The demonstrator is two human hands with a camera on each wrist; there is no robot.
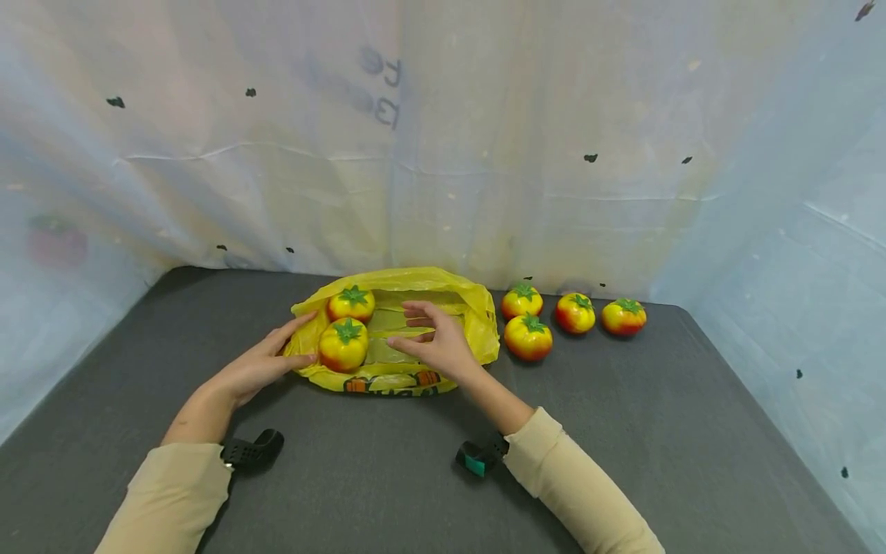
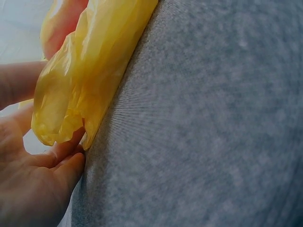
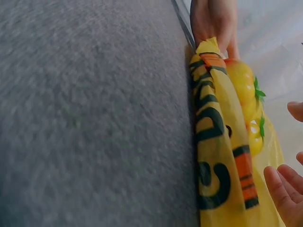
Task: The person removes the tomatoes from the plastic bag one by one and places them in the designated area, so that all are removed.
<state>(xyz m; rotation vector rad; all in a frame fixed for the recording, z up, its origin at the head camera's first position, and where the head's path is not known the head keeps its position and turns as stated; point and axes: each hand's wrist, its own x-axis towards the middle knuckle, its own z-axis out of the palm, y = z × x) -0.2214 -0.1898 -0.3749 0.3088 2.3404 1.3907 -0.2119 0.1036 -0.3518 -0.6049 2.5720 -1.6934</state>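
A yellow plastic bag point(image 1: 379, 355) lies on its side-to-side length with its mouth held wide, dark lettering along the front. Two glossy yellow-red toy tomatoes point(image 1: 343, 345) with green leaf tops sit in its left end. My left hand point(image 1: 258, 368) holds the bag's left edge, thumb over the rim beside the nearer tomato; in the left wrist view its lower fingers point(image 2: 71, 165) reach under the bag's end. Over the bag's middle hovers my right hand point(image 1: 443, 342), fingers bent loosely and apart, with nothing in them.
Several more yellow-red tomatoes point(image 1: 529, 338) stand on the dark grey table point(image 1: 388, 477) just right of the bag. Pale plastic sheeting point(image 1: 484, 185) hangs behind the table's back edge and along both sides.
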